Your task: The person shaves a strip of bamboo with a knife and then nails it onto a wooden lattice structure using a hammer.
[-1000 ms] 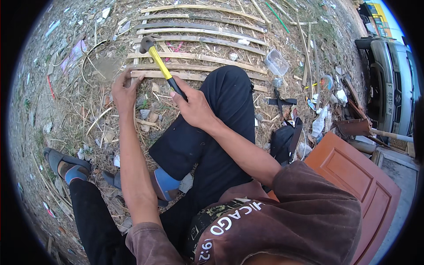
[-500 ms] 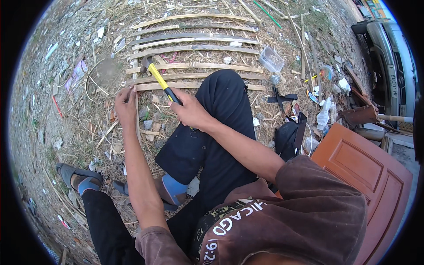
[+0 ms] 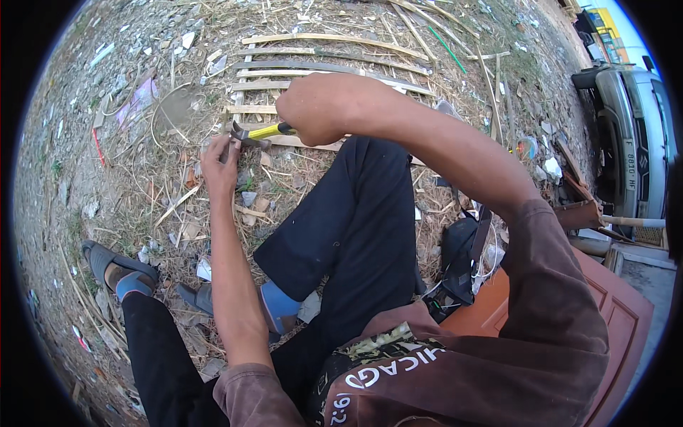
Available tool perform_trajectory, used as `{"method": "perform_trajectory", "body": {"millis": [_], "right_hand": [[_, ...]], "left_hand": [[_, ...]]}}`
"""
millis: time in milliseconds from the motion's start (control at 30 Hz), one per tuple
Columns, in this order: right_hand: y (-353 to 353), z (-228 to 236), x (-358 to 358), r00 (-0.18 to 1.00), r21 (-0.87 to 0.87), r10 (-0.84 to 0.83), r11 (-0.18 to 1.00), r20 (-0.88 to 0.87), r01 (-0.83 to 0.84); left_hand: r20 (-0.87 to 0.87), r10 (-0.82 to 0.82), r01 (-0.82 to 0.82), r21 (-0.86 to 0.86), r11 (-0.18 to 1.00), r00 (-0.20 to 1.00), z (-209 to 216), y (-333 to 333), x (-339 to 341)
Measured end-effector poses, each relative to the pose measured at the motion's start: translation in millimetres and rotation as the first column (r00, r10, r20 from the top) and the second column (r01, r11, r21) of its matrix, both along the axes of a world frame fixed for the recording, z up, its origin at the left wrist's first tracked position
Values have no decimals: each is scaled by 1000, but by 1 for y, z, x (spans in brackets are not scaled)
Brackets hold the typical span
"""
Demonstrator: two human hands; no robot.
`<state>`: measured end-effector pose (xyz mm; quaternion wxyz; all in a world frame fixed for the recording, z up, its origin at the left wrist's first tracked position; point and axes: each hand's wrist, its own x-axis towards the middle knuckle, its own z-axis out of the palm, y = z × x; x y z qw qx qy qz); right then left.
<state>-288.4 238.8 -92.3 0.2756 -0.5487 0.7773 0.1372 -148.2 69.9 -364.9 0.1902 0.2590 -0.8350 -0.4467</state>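
Observation:
My right hand [image 3: 313, 108] is wrapped round the black grip of a claw hammer [image 3: 265, 132] with a yellow shaft. The hammer's dark head lies right at the fingertips of my left hand [image 3: 219, 161]. Those fingers are pinched together at the left end of the nearest wooden slats; what they hold, if anything, is too small to tell. Several thin, slightly curved slats [image 3: 341, 38] lie in parallel rows on the ground, across an upright strip [image 3: 240, 90] at their left ends. My right hand and forearm hide part of the middle and nearer slats.
Straw, stones and litter cover the ground. Loose strips [image 3: 496, 99] and a green stick [image 3: 447, 50] lie at the far right. A black bag [image 3: 459, 249] sits beside my bent knee, near an orange-brown panelled door [image 3: 619, 306]. A parked vehicle [image 3: 629, 142] stands at the right.
My right hand has risen and moved away from me, and the hammer has swung so its head meets my left fingertips. The view has shifted slightly.

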Motion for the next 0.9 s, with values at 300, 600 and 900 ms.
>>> {"method": "perform_trajectory", "body": {"millis": [300, 600, 900], "right_hand": [[-91, 18, 20, 962, 373, 248, 908, -114, -190], [-105, 25, 30, 893, 338, 393, 889, -220, -308], [-127, 11, 32, 811, 358, 557, 805, -181, -473]], "left_hand": [[-4, 67, -67, -102, 992, 998, 6, 7, 4], [-60, 31, -37, -107, 994, 998, 12, 9, 2], [-18, 38, -40, -74, 996, 999, 0, 4, 3]]}}
